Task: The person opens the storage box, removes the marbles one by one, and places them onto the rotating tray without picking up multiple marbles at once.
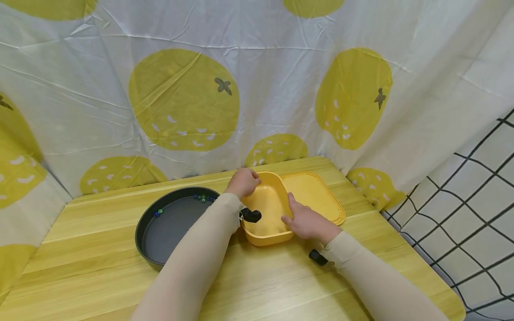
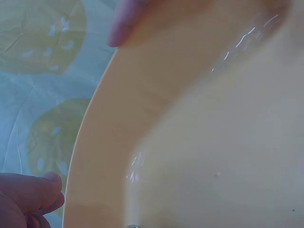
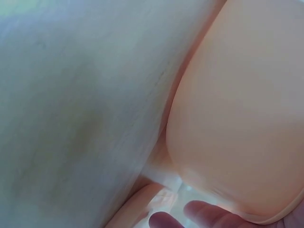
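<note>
A yellow rounded plastic container (image 1: 268,241) stands between my two hands in the middle of the head view. My left hand (image 1: 242,182), fingers curled, grips its far left rim. On the opposite side my right hand (image 1: 310,222) holds the wall, thumb on the inner side. Fingers (image 3: 209,213) show below the container's outer wall in the right wrist view. The left wrist view looks across the inside of the container (image 2: 114,104), its rim curving up the left, with a fingertip touching that rim near the top.
A flat yellow lid (image 1: 312,191) lies behind the container to the right. To the left sits a round dark pan (image 1: 168,236) with several green and blue marbles (image 1: 202,197), partly behind my left forearm. A fruit-print curtain (image 1: 277,98) hangs along the wooden table's back; black netting (image 1: 462,214) is at right.
</note>
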`<state>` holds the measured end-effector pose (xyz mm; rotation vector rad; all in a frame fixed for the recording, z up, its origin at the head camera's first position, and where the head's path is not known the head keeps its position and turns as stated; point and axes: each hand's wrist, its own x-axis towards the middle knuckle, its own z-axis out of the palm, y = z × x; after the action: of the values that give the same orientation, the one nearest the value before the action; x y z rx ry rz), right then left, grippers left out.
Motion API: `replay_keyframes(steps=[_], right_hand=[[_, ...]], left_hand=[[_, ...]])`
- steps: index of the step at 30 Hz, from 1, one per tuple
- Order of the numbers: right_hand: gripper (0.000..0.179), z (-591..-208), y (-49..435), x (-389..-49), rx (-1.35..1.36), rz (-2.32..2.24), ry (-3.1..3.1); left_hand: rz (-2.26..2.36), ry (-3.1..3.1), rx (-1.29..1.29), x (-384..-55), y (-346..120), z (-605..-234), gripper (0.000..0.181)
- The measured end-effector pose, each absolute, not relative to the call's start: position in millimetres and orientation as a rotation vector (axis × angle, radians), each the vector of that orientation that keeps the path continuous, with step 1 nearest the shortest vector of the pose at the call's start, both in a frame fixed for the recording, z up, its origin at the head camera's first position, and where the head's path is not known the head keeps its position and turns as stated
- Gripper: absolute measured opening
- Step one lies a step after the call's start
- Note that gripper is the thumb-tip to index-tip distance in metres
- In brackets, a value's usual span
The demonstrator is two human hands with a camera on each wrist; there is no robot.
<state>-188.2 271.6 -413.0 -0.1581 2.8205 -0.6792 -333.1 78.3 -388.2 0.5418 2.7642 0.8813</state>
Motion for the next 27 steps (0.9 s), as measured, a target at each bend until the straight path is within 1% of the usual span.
replay_keyframes(steps=[4, 9, 11, 15, 19, 22, 27], right_hand=[[0.084, -414, 270, -188, -0.15, -0.671, 2.823], [0.083, -409, 267, -185, -0.169, -0.66, 2.836], [0.082, -408, 267, -185, -0.174, -0.657, 2.841], [0.082, -408, 266, -185, -0.165, -0.644, 2.846], [0.083, -411, 267, -187, -0.158, -0.626, 2.857], [0.083, -412, 267, -188, -0.158, -0.626, 2.861], [0.084, -411, 266, -188, -0.168, -0.63, 2.862]], left_hand=[[0.805, 2.782, 0.572, -330, 80, -390, 0.035], [0.699, 2.787, 0.625, -330, 86, -395, 0.021], [0.658, 2.798, 0.642, -329, 89, -397, 0.018], [0.642, 2.785, 0.628, -327, 96, -405, 0.028], [0.743, 2.709, 0.55, -325, 103, -415, 0.038], [0.776, 2.681, 0.505, -324, 107, -419, 0.039], [0.785, 2.678, 0.451, -324, 110, -424, 0.034]])
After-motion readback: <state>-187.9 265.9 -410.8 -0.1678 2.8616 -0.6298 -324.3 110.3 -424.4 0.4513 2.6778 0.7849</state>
